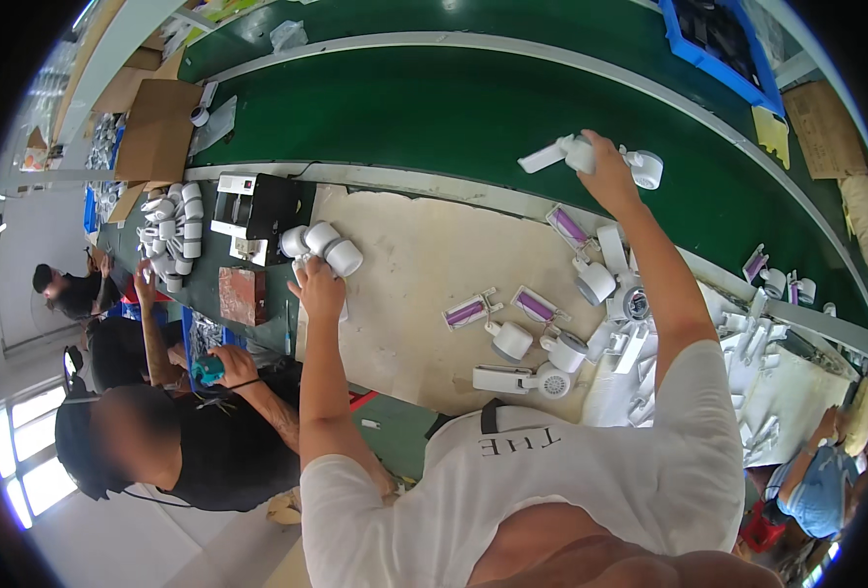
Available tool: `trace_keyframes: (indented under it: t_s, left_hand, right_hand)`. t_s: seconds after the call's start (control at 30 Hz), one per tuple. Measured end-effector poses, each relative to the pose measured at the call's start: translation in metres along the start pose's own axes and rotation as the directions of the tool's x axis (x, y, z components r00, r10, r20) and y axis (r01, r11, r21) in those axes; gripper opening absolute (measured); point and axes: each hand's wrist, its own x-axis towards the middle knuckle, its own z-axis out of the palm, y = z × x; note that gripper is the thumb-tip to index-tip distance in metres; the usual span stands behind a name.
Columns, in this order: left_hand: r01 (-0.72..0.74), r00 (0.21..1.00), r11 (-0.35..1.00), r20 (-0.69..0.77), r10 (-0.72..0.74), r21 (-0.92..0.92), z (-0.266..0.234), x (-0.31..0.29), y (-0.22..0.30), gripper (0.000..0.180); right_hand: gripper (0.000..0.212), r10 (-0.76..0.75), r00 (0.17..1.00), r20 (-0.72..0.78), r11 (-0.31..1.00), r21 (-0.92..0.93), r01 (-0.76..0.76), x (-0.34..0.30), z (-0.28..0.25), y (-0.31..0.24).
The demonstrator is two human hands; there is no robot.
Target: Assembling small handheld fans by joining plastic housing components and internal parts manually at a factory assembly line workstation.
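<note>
My left hand [319, 286] reaches to the left end of the pale work mat, its fingers bent over a white handheld fan beside a cluster of round white fan heads [324, 245]. Part of its grip is hidden beneath the palm. Stretched far to the right, my right hand [605, 178] grips a white handheld fan [579, 154] above the green belt. Another round white head [644, 169] shows just past that hand; whether it joins the held piece I cannot tell. Between my arms lie several similar fans, some with a purple cylinder [467, 314] in the uncovered handle.
A black and white machine [248, 216] and a rusty-red block [243, 296] stand left of the mat [404, 255]. At my left a co-worker [189, 441] holds a teal tool [208, 368]. White parts [747, 353] pile up at right. Beyond runs the green belt [404, 118].
</note>
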Motion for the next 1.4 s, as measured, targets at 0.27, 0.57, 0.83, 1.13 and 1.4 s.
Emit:
trace_keyframes:
  t_s: [0.27,0.57,0.83,1.13,1.4]
  left_hand:
    - [0.435,0.855,-0.309,0.281,0.435,-0.846,-0.042,-0.029,0.14,0.051]
    - [0.716,0.659,-0.58,-0.1,0.746,0.388,-0.131,-0.16,0.239,0.046]
    - [0.753,0.654,-0.572,0.273,0.706,-0.323,-0.184,-0.18,0.239,0.04]
    - [0.381,0.757,-0.17,0.201,0.622,-0.909,-0.203,-0.199,0.247,0.023]
    - [0.344,0.742,-0.02,0.259,0.619,-0.939,-0.213,-0.205,0.252,0.024]
  right_hand:
    - [0.061,-0.746,0.658,0.101,0.658,-0.036,0.752,-0.123,-0.122,-0.122]
    - [0.054,-0.723,0.688,-0.071,0.691,-0.078,0.718,-0.233,-0.151,-0.112]
    - [0.052,-0.552,0.827,-0.109,0.834,-0.09,0.545,-0.29,-0.166,-0.095]
    - [0.036,-0.757,0.619,-0.209,0.64,-0.429,0.638,-0.318,-0.18,-0.09]
    - [0.036,-0.753,0.619,-0.222,0.64,-0.464,0.612,-0.336,-0.187,-0.088]
